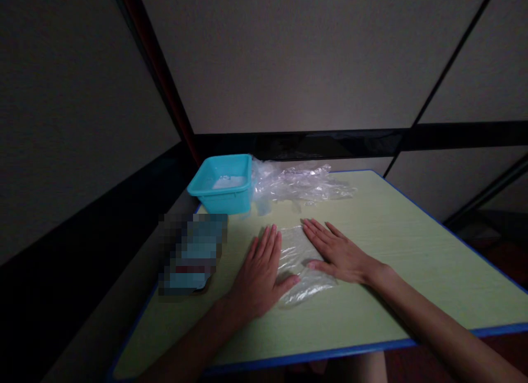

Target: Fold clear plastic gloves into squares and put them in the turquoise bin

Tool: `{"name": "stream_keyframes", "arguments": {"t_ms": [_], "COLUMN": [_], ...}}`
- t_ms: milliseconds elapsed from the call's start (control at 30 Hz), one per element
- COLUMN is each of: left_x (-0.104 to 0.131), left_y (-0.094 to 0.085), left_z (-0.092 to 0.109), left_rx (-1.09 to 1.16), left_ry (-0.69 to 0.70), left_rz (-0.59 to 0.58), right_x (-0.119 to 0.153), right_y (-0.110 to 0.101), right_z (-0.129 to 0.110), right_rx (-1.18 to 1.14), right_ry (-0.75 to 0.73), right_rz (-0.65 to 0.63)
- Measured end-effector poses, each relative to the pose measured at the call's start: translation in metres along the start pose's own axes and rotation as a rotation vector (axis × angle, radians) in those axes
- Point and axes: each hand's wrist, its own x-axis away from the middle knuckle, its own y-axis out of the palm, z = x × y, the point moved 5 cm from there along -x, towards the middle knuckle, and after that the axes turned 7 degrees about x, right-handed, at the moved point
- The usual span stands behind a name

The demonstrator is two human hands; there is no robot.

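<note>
A clear plastic bag [297, 262] lies wrinkled on the table between my two hands. My left hand [264, 273] rests palm down on its left side, fingers stretched forward and thumb pointing inward over the plastic. On the opposite side my right hand [336, 254] is also flat, with fingers extended and the thumb on the bag. The palms cover the bag's side edges. Neither hand grips anything.
A turquoise plastic basin [225, 200] with something white inside stands at the back left. Beside it lies a heap of crumpled clear plastic bags [301, 182]. A blurred-out flat object [196, 254] sits by the left edge of the blue-rimmed table [416, 251]. Wall panels close off the back.
</note>
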Motion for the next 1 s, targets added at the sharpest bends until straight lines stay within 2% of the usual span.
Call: {"name": "stream_keyframes", "arguments": {"t_ms": [67, 133, 267, 367, 500, 633, 900, 1000], "left_x": [0.001, 0.003, 0.008, 0.01, 0.01, 0.009, 0.007, 0.006], "left_y": [-0.002, -0.007, -0.021, -0.03, -0.036, -0.036, -0.031, -0.029], "left_z": [-0.003, -0.01, -0.027, -0.033, -0.03, -0.031, -0.035, -0.036], "left_rx": [0.085, 0.267, 0.803, 1.019, 0.945, 0.919, 0.969, 0.982], "left_ry": [-0.005, -0.058, -0.28, -0.388, -0.405, -0.437, -0.474, -0.461], "left_rz": [0.029, 0.07, 0.216, 0.327, 0.367, 0.37, 0.378, 0.38], "right_x": [0.0, 0.0, 0.004, 0.01, 0.02, 0.037, 0.076, 0.085], "right_y": [0.0, -0.001, -0.008, -0.015, -0.024, -0.03, -0.034, -0.039], "right_z": [0.0, 0.001, 0.003, 0.003, 0.0, -0.012, -0.021, -0.022], "right_rx": [-0.017, -0.045, -0.147, -0.193, -0.124, -0.021, 0.06, 0.112], "right_ry": [0.001, -0.002, -0.09, -0.197, -0.268, -0.373, -0.415, -0.415], "right_rz": [-0.005, 0.008, 0.066, 0.116, 0.239, 0.351, 0.344, 0.446]}}
